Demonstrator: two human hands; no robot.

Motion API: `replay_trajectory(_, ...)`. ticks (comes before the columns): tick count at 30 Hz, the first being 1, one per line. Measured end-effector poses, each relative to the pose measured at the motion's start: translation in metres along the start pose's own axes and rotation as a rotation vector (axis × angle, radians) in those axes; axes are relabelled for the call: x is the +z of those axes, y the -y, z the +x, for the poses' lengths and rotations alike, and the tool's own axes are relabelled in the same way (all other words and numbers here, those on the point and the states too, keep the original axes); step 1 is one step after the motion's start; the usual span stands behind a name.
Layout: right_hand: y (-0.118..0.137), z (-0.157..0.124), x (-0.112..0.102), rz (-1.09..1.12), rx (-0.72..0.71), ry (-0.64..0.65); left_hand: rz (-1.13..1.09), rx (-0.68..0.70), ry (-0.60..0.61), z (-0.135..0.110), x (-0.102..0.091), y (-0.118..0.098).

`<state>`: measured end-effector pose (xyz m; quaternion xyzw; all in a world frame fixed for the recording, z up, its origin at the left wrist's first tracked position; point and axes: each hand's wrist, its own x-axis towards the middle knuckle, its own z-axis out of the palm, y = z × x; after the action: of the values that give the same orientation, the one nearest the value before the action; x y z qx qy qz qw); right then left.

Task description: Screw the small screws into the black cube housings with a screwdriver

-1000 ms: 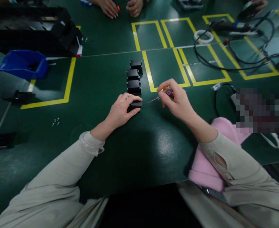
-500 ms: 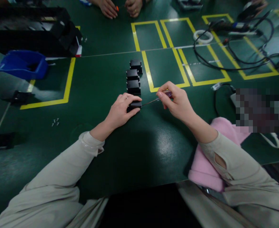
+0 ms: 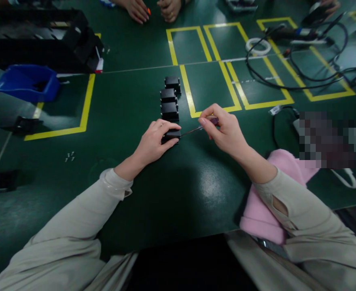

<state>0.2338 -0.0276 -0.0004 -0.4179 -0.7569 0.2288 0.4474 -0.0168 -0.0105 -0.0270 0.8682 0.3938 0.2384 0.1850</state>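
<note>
My left hand is closed round a small black box and presses it onto the green table. My right hand pinches a thin screwdriver with a purple handle; its tip touches the right side of that box. Three more black boxes stand in a row just beyond the held one, running away from me.
A blue bin and black trays sit far left. A few small screws lie left of my arm. Black cables and a white tape roll lie far right. A pink cloth rests under my right forearm. Another person's hands work at the far edge.
My right hand with the screwdriver has shifted slightly left, towards the box. My left hand stays on the box.
</note>
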Motion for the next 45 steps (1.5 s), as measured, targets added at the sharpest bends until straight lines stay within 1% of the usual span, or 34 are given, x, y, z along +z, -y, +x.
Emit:
replay_trajectory(13,0.0031,-0.0001,0.0001,-0.001,-0.020,-0.016,-0.029,0.021,-0.005,0.0005,0.0019,-0.0027)
replay_trajectory(17,0.0032,-0.0007,0.0002,-0.041,-0.060,-0.039,-0.036,-0.001,-0.015,-0.0001,0.0034,-0.0031)
replay_trajectory(21,0.0045,-0.0013,-0.0003,-0.107,-0.094,-0.055,-0.093,-0.010,-0.028,-0.0006,0.0052,-0.0015)
replay_trajectory(27,0.0078,-0.0025,0.0001,-0.144,-0.051,-0.067,-0.125,-0.002,-0.024,-0.0009,0.0057,-0.0023)
replay_trajectory(31,0.0072,-0.0028,0.0010,-0.130,-0.026,-0.071,-0.110,-0.019,-0.012,-0.0006,0.0052,-0.0033)
replay_trajectory(37,0.0066,-0.0021,0.0011,-0.105,-0.024,-0.078,-0.085,-0.034,0.008,0.0000,0.0032,-0.0046)
replay_trajectory(42,0.0089,-0.0013,0.0002,-0.071,-0.006,-0.038,-0.081,-0.029,0.008,-0.0004,0.0036,-0.0043)
replay_trajectory(45,0.0092,-0.0012,0.0000,-0.066,-0.028,-0.047,-0.084,-0.023,0.004,-0.0004,0.0041,-0.0040)
